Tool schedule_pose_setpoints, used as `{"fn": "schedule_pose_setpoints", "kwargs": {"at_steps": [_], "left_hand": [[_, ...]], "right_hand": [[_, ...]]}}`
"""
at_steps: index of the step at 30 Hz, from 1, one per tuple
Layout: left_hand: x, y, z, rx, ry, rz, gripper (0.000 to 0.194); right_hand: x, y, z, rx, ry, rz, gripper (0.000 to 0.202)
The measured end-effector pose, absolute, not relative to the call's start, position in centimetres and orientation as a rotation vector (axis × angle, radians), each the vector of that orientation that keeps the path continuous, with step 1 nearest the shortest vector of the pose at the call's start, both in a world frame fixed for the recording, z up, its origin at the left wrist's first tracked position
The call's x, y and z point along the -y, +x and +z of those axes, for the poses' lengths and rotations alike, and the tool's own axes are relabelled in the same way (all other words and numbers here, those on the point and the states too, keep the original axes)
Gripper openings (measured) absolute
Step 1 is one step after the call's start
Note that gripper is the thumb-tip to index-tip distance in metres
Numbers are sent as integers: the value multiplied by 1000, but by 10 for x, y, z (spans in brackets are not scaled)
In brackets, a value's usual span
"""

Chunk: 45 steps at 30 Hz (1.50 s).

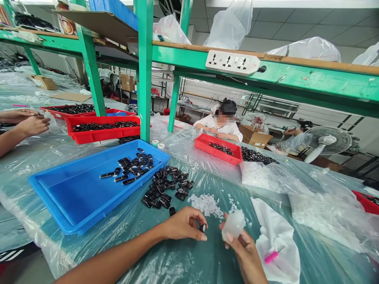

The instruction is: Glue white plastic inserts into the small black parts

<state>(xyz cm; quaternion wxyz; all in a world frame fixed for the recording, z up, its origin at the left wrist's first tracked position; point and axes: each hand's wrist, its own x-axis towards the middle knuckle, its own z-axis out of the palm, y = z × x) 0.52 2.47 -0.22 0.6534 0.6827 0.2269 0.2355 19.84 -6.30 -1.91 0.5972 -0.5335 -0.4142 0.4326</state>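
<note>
Between the thumb and fingers of my left hand (185, 224) is a small black part with a pale round face (203, 228). My right hand (244, 246) is wrapped round a translucent white plastic bottle (234, 224), held tilted just to the right of it. Beyond my left hand lies a loose heap of black parts (161, 187) on the plastic-covered table. Small white flat pieces (207, 205) are scattered beyond both hands. A long blue tray (79, 197) at the left has more black parts at its far right end.
Right of my right hand, a white cloth (276, 236) bears a pink-handled tool (271, 257). Bags of white pieces (319, 213) lie further right. Red trays (217, 149) stand further back. A green shelf post (145, 79) rises behind the blue tray. Co-workers sit opposite and at left.
</note>
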Motion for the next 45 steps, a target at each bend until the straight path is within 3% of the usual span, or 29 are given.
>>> {"fn": "schedule_pose_setpoints", "kwargs": {"at_steps": [3,12,18,26,45], "left_hand": [[-23,6,-3,-518,1568,543,30],[-18,9,-4,-628,1614,510,38],[-14,9,-4,-721,1788,620,23],[-12,11,-11,-628,1664,538,30],[-12,10,-4,-712,1858,527,28]], "right_hand": [[65,197,-12,808,-1021,1100,29],[65,199,-9,465,-691,1359,28],[63,197,-16,277,-624,1394,22],[63,196,-23,290,-768,1438,34],[65,192,-30,610,-1224,1067,44]]}}
